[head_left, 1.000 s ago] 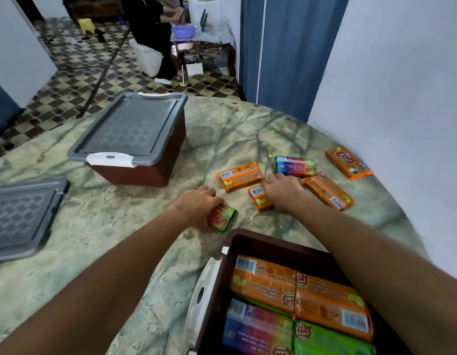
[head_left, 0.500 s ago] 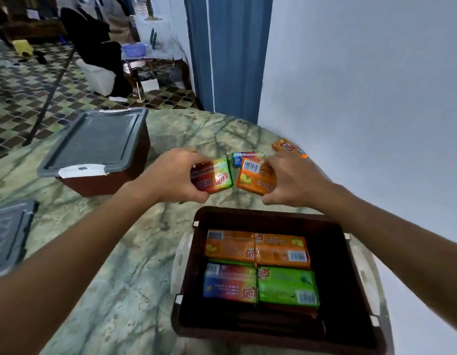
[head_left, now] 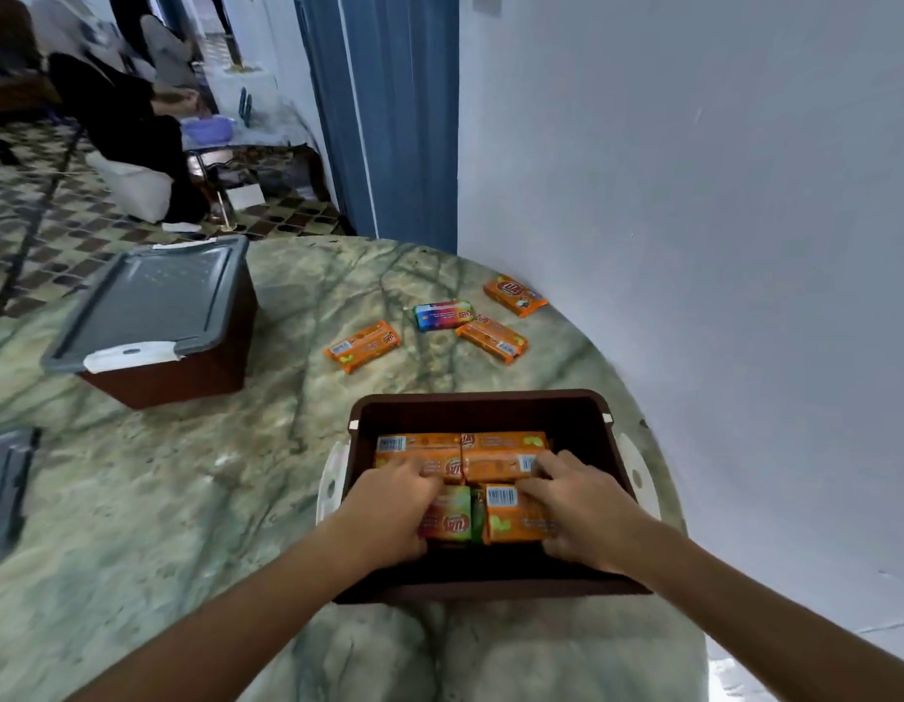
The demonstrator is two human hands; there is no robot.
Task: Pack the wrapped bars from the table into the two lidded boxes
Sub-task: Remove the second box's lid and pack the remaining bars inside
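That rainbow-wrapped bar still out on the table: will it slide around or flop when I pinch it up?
The rainbow-wrapped bar lies flat and keeps straight edges, so it probably stays stiff rather than drooping. Its wrapper looks glossy, and the marble-patterned table looks smooth, so a push would likely make it skid. It looks small and thin, so probably light, and its flat shape shouldn't roll.

Marble-look table carries open brown box, closed gray-lidded box, loose gray lid at left edge, 4 wrapped bars w/ gaps btwn.
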